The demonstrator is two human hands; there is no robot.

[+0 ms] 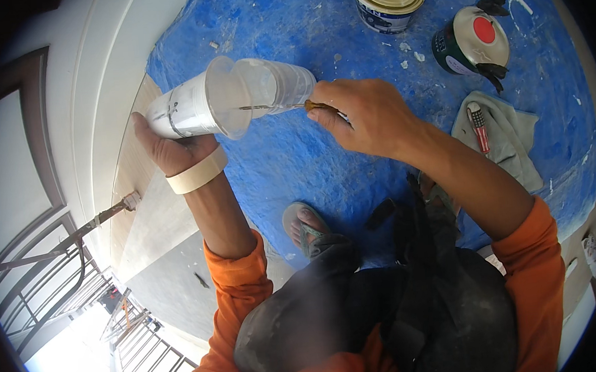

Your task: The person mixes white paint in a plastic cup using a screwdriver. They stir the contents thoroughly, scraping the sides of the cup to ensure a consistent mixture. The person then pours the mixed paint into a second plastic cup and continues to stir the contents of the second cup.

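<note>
Left hand (183,151) gripped a tilted, translucent white plastic cup (185,107) over a wrinkled blue sheet's edge (165,64); right hand (369,115) pinched a thin, brown-ended tool (312,105), tip by the cup's mouth. Probably stirring or scraping; next move called for a steady cup.

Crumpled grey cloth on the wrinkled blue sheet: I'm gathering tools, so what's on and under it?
On the grey cloth lies a slim, partly red tool. Blue sheet shows around the cloth; anything directly underneath is covered. The right forearm hides some cloth too.
</note>
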